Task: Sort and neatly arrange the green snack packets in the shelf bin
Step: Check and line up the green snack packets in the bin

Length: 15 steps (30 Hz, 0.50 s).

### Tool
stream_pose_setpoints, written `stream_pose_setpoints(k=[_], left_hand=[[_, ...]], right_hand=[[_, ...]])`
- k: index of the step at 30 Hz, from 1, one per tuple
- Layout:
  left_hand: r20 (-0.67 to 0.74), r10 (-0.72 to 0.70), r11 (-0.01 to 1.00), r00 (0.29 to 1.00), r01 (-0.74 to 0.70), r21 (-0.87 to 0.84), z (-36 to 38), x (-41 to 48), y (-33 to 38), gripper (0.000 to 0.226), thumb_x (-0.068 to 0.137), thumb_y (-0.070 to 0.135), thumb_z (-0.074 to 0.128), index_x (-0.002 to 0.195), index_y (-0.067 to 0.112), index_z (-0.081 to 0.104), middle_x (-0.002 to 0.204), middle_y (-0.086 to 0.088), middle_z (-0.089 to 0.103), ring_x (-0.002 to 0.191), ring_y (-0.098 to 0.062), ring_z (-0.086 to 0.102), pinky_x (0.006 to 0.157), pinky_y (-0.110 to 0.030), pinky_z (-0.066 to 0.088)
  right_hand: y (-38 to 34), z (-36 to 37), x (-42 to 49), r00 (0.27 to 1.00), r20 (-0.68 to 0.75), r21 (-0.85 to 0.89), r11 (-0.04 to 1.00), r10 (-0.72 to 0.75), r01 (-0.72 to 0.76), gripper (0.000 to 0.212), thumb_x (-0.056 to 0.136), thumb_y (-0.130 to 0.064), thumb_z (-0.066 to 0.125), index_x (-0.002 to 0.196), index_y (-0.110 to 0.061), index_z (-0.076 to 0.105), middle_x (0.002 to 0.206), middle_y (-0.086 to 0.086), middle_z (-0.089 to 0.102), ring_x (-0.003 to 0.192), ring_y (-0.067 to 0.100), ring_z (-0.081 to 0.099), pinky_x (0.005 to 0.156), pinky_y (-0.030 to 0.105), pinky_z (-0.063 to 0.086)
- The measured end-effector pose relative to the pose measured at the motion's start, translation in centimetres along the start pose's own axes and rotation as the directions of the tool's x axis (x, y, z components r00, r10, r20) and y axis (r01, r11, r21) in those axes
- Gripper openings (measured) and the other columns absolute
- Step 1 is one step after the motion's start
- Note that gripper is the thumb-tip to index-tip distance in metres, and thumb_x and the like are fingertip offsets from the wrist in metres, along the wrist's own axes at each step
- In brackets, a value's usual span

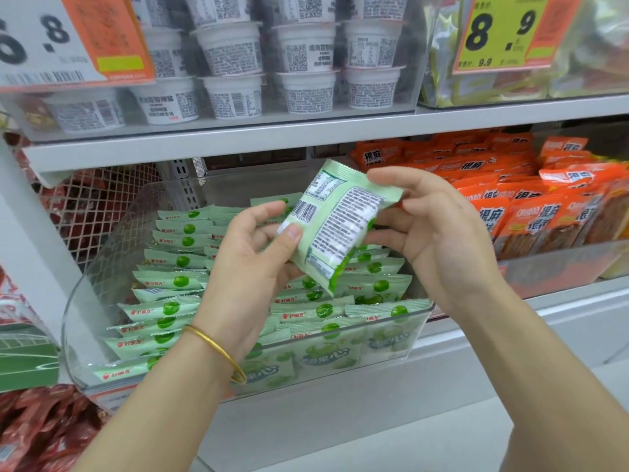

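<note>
A green snack packet (335,221) is held up in front of the shelf, back side with barcode facing me and tilted. My left hand (253,264) pinches its lower left side with thumb and fingers. My right hand (432,233) pinches its upper right corner. Below the hands, a clear plastic bin (102,260) holds several green packets (170,308) standing in overlapping rows, with more packets lying against its front wall.
An upper shelf (238,141) carries stacked white cups (235,66) and price signs (503,32). Orange snack packets (510,199) fill a bin to the right. A white wire mesh divider (102,206) and red packets (44,430) are at the left.
</note>
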State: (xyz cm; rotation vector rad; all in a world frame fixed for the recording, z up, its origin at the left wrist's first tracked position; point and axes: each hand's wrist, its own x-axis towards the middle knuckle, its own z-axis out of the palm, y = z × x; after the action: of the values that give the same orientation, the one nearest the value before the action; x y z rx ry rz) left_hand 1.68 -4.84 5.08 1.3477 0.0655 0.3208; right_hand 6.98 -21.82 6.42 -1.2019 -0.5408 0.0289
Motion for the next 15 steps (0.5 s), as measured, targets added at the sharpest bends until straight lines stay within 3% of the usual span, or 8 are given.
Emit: stream_pose_setpoints(k=[2, 4, 6, 8, 10, 12, 14, 15], left_hand=[[0.020, -0.020, 1.000, 1.000, 0.020, -0.016, 0.0, 0.1, 0.0, 0.025, 0.093, 0.008, 0.050, 0.118, 0.011, 0.052, 0.097, -0.011, 0.068, 0.070, -0.012, 0.063, 0.057, -0.021, 0.053], [0.049, -0.046, 0.999, 0.998, 0.047, -0.012, 0.2, 0.1, -0.2, 0.022, 0.093, 0.008, 0.049, 0.115, 0.010, 0.055, 0.092, -0.009, 0.068, 0.065, -0.010, 0.062, 0.053, -0.020, 0.051], [0.069, -0.089, 0.996, 0.994, 0.090, -0.005, 0.6, -0.1, -0.4, 0.020, 0.093, 0.009, 0.049, 0.113, 0.012, 0.056, 0.087, -0.006, 0.069, 0.060, -0.008, 0.061, 0.049, -0.019, 0.050], [0.069, -0.124, 0.992, 0.990, 0.124, 0.010, 0.9, -0.1, -0.4, 0.019, 0.095, 0.009, 0.047, 0.111, 0.015, 0.056, 0.084, -0.003, 0.069, 0.061, -0.013, 0.063, 0.044, -0.019, 0.047], [0.040, -0.112, 0.991, 0.993, 0.109, 0.075, 1.1, 0.0, -0.6, 0.019, 0.097, 0.008, 0.043, 0.109, 0.016, 0.056, 0.092, -0.002, 0.068, 0.062, -0.019, 0.066, 0.040, -0.020, 0.043], [0.006, -0.034, 0.972, 0.999, 0.032, 0.234, 1.1, 0.2, -0.9, 0.018, 0.098, 0.015, 0.042, 0.110, 0.017, 0.056, 0.102, 0.001, 0.065, 0.071, -0.015, 0.068, 0.043, -0.020, 0.046], [0.033, 0.104, 0.867, 0.994, -0.107, 0.487, 0.9, 0.5, -1.2, 0.018, 0.096, 0.017, 0.046, 0.111, 0.021, 0.056, 0.107, 0.008, 0.061, 0.084, -0.004, 0.063, 0.062, -0.019, 0.052], [0.091, 0.170, 0.755, 0.981, -0.189, 0.628, 0.7, 0.5, -1.4, 0.019, 0.094, 0.018, 0.050, 0.111, 0.024, 0.057, 0.109, 0.013, 0.059, 0.090, 0.000, 0.059, 0.075, -0.018, 0.050]], right_hand=[[-0.1, -0.2, -0.2, 1.000, 0.031, -0.027, 1.000, -0.003, 0.004, 0.050, 0.080, 0.017, 0.030, 0.102, -0.012, 0.066, 0.098, 0.011, 0.069, 0.082, 0.021, 0.068, 0.067, 0.027, 0.054], [-0.1, -0.5, -0.4, 0.994, 0.090, -0.253, 0.964, -0.066, 0.087, 0.054, 0.077, 0.021, 0.046, 0.107, -0.019, 0.065, 0.116, 0.008, 0.062, 0.098, 0.010, 0.065, 0.074, 0.020, 0.052], [-0.2, -0.8, -0.5, 0.982, 0.163, -0.503, 0.849, -0.092, 0.163, 0.051, 0.072, 0.013, 0.066, 0.105, -0.026, 0.065, 0.131, -0.002, 0.049, 0.115, -0.006, 0.050, 0.083, 0.011, 0.044], [-0.4, -1.3, -0.5, 0.980, 0.168, -0.619, 0.761, -0.109, 0.191, 0.035, 0.070, 0.000, 0.076, 0.095, -0.023, 0.066, 0.135, -0.011, 0.045, 0.121, -0.009, 0.043, 0.089, 0.008, 0.038], [-0.8, -1.6, -0.5, 0.980, 0.134, -0.687, 0.699, -0.148, 0.200, 0.022, 0.072, -0.013, 0.078, 0.089, -0.021, 0.065, 0.123, -0.018, 0.055, 0.113, -0.004, 0.051, 0.090, 0.013, 0.041], [-1.3, -2.0, -0.6, 0.984, 0.077, -0.696, 0.698, -0.161, 0.168, 0.020, 0.076, -0.018, 0.076, 0.087, -0.027, 0.062, 0.093, -0.022, 0.063, 0.088, -0.004, 0.059, 0.075, 0.016, 0.047], [-1.8, -2.3, -0.8, 0.979, 0.060, -0.731, 0.659, -0.195, 0.176, 0.018, 0.078, -0.017, 0.074, 0.085, -0.025, 0.059, 0.078, -0.018, 0.062, 0.074, -0.003, 0.057, 0.063, 0.014, 0.045], [-2.1, -2.5, -0.9, 0.976, 0.073, -0.753, 0.630, -0.204, 0.188, 0.018, 0.079, -0.015, 0.073, 0.088, -0.024, 0.060, 0.079, -0.018, 0.062, 0.075, -0.003, 0.057, 0.063, 0.013, 0.045]])
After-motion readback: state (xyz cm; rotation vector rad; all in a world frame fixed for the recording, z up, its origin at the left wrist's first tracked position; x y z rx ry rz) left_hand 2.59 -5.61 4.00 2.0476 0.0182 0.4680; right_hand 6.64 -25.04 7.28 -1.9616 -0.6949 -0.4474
